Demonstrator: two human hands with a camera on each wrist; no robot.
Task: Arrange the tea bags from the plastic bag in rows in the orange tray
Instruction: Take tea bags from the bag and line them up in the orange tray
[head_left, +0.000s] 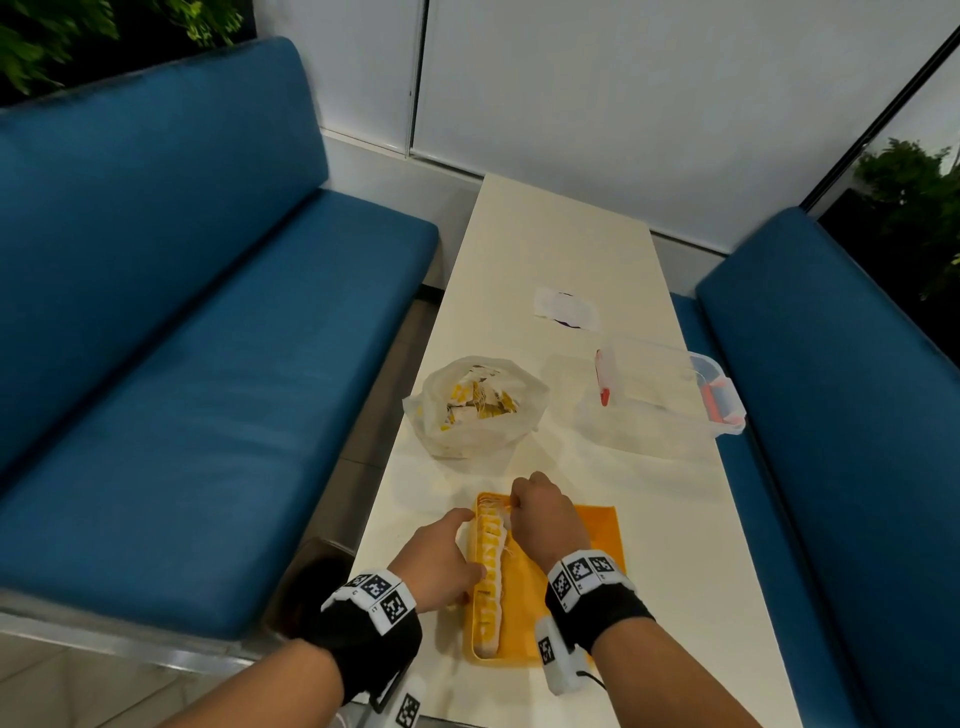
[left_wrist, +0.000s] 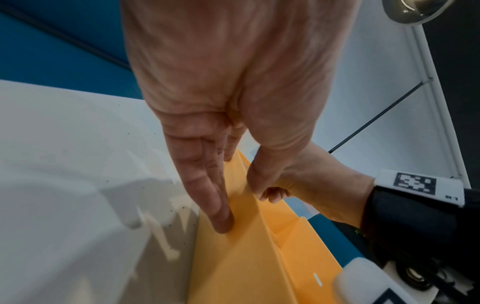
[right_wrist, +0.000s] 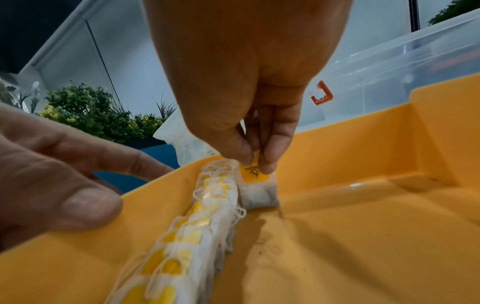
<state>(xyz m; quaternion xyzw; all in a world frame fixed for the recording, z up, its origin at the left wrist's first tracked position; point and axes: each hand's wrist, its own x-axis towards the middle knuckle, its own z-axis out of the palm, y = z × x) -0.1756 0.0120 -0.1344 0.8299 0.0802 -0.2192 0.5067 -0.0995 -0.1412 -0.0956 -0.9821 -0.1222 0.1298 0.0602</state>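
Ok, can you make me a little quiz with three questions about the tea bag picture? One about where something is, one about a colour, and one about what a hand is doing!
1. Where does the row of tea bags lie in the tray?
A. along its left wall
B. across its middle
C. along its right wall

2. What colour are the benches?
A. red
B. blue
C. green

3. What is the right hand doing?
A. lying flat on the table
B. reaching into the plastic bag
C. pinching a tea bag at the far end of the row

Answers:
1. A, the row hugs the left wall, and the rest of the tray floor is bare.
2. B, both seats beside the table are blue.
3. C, the right wrist view shows fingers pinching its yellow tag, while the left hand steadies the tray's left rim.
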